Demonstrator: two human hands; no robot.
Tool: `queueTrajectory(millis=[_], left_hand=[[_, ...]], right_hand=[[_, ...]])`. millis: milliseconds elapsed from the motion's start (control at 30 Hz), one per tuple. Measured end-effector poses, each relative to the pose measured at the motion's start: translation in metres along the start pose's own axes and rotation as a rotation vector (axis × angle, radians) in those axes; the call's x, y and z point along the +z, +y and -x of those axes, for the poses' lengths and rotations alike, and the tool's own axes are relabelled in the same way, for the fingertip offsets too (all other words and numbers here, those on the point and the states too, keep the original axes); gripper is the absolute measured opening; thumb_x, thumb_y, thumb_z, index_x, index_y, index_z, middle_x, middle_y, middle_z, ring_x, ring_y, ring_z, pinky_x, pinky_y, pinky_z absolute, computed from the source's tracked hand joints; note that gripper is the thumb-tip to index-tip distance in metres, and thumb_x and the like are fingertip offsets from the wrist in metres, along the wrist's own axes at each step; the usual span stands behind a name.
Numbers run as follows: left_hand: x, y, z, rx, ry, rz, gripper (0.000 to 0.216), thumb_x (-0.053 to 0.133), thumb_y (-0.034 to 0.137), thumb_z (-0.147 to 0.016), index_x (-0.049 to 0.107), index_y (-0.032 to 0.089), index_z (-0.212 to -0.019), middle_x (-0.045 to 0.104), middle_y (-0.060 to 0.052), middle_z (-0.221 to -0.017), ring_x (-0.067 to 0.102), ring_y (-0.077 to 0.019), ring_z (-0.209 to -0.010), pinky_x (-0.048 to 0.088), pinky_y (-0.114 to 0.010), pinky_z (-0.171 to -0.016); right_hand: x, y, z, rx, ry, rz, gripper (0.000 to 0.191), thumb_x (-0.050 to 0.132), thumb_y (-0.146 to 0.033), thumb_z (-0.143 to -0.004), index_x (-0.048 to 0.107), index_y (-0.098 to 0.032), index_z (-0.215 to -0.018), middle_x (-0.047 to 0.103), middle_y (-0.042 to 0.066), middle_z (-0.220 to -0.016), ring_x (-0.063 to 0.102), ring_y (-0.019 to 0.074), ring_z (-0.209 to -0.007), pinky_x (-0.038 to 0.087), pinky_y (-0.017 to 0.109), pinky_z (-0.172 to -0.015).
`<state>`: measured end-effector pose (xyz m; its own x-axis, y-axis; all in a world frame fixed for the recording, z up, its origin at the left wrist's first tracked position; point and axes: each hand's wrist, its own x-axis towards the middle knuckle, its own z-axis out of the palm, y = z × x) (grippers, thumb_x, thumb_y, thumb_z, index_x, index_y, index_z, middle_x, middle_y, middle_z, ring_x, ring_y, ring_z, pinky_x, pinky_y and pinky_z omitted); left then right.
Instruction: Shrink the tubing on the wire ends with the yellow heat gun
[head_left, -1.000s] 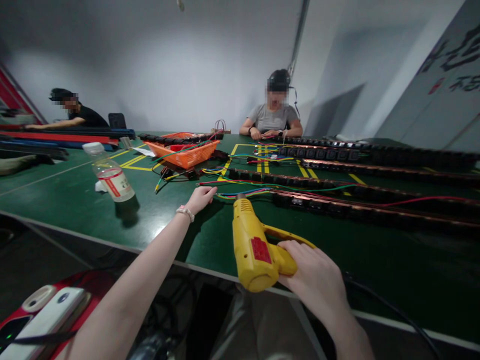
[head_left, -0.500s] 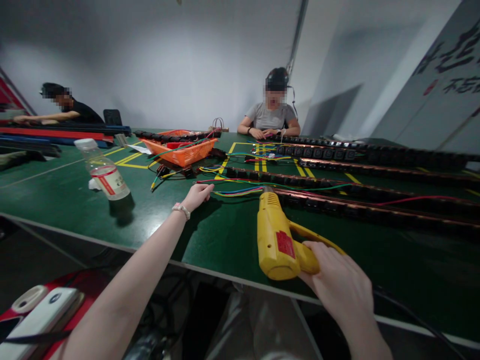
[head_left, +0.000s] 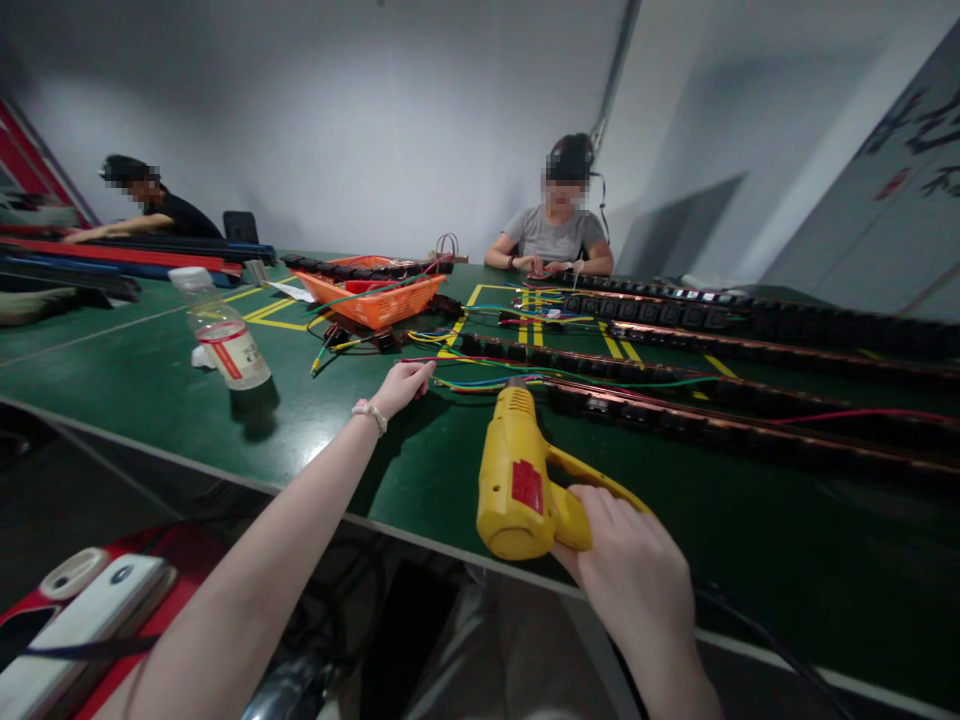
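My right hand (head_left: 626,560) is wrapped round the handle of a yellow heat gun (head_left: 510,470) with a red label. The gun's metal nozzle points away from me, at a bundle of coloured wires (head_left: 480,384). My left hand (head_left: 401,388) is closed on the left end of these wires, low over the green table. To the right, the wires run to a long black strip (head_left: 675,425) with copper-coloured edges. A second black strip (head_left: 570,360) with a green wire lies just behind it.
An orange basket (head_left: 375,303) holding black strips stands beyond my left hand. A clear bottle (head_left: 225,335) is at the left on the green table (head_left: 112,385). More strips (head_left: 675,315) lie at the back right. A person (head_left: 555,235) sits opposite; another person (head_left: 172,215) works far left.
My right hand has moved the heat gun left along the wires, bringing its nozzle closer to my left hand. The left hand keeps its hold, and the view has shifted slightly.
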<state>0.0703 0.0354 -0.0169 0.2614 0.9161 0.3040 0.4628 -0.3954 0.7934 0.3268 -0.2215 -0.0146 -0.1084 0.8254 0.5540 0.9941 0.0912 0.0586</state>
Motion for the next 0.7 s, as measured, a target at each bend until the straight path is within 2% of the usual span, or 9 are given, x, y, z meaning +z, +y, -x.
queueTrajectory(millis=[233, 400, 567, 700], left_hand=[[0.001, 0.003, 0.001, -0.006, 0.001, 0.031, 0.056, 0.041, 0.063, -0.079, 0.046, 0.017, -0.048, 0.046, 0.0, -0.045, 0.041, -0.0088, -0.044, 0.032, -0.024, -0.049], [0.002, 0.005, 0.001, -0.004, 0.015, 0.044, 0.056, 0.042, 0.065, -0.077, 0.045, 0.017, -0.049, 0.044, 0.001, -0.046, 0.038, -0.0086, -0.045, 0.03, -0.024, -0.048], [0.001, 0.009, 0.002, -0.005, 0.049, 0.034, 0.056, 0.045, 0.068, -0.071, 0.037, 0.018, -0.05, 0.032, 0.004, -0.047, 0.029, -0.0079, -0.049, 0.024, -0.024, -0.047], [-0.001, 0.007, 0.0, -0.002, 0.052, 0.025, 0.055, 0.044, 0.069, -0.07, 0.037, 0.018, -0.051, 0.031, 0.004, -0.05, 0.028, -0.0085, -0.052, 0.025, -0.024, -0.05]], right_hand=[[-0.001, -0.049, -0.008, 0.02, -0.001, -0.054, 0.029, 0.065, -0.032, -0.073, 0.053, -0.02, -0.096, 0.058, 0.002, -0.079, 0.05, 0.0197, -0.073, 0.03, 0.033, -0.068], [-0.001, -0.078, -0.014, 0.014, 0.005, -0.115, 0.036, 0.07, -0.039, -0.069, 0.053, -0.021, -0.094, 0.056, 0.001, -0.077, 0.048, 0.0191, -0.072, 0.03, 0.034, -0.067], [-0.001, -0.097, -0.019, -0.01, -0.028, -0.164, 0.041, 0.073, -0.044, -0.065, 0.053, -0.021, -0.092, 0.055, 0.0, -0.078, 0.048, 0.0189, -0.072, 0.03, 0.033, -0.067], [0.0, -0.101, -0.021, -0.005, -0.008, -0.172, 0.044, 0.076, -0.044, -0.062, 0.053, -0.022, -0.092, 0.055, -0.001, -0.077, 0.048, 0.0185, -0.071, 0.03, 0.033, -0.066]])
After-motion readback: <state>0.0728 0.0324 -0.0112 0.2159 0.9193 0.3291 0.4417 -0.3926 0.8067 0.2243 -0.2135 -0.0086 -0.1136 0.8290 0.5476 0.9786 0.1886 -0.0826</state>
